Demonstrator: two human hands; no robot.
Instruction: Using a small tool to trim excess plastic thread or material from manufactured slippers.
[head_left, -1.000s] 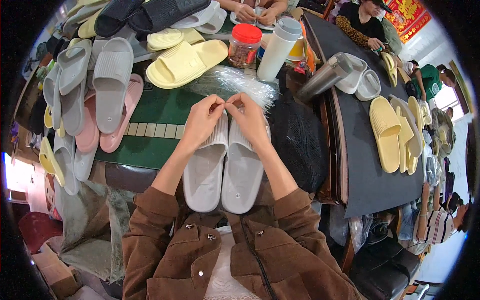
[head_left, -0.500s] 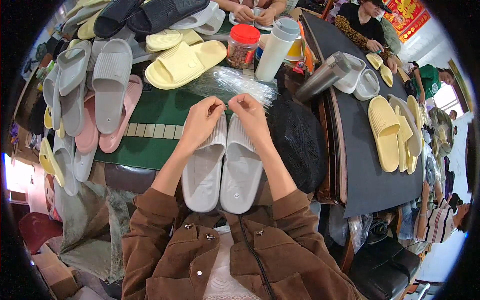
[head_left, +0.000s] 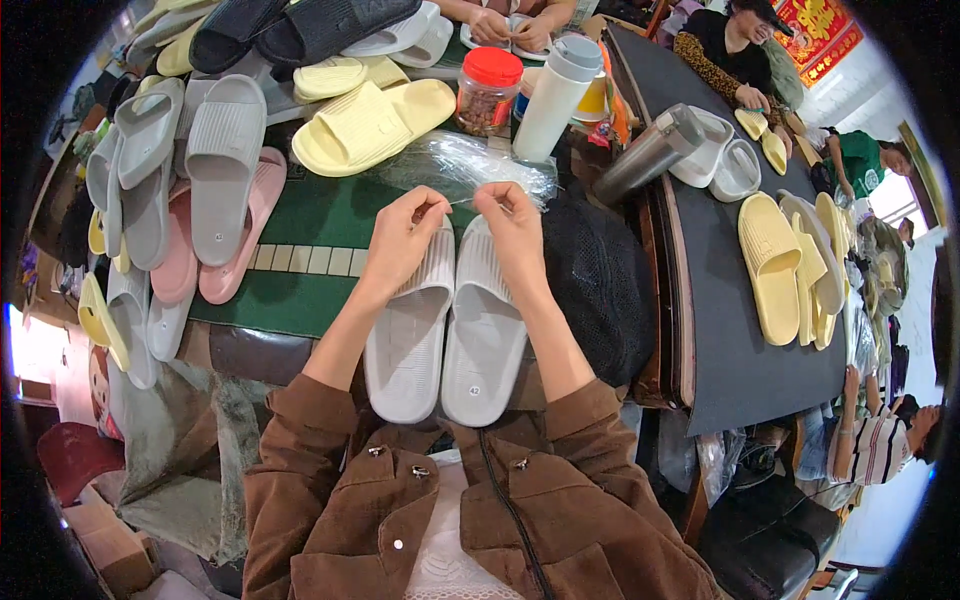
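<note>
A brown jacket (head_left: 340, 540) is worn open over a white top (head_left: 450, 545) with a lacy lower part. The sleeves (head_left: 290, 470) are finished with broad cuffs (head_left: 312, 405) on the forearms. The right front is edged by a dark zip (head_left: 508, 515); small metal fittings (head_left: 420, 471) and a round white spot (head_left: 398, 545) are also seen.

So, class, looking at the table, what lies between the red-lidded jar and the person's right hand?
In the head view, a bundle of thin clear plastic strips lies between the red-lidded jar and the right hand.
</note>
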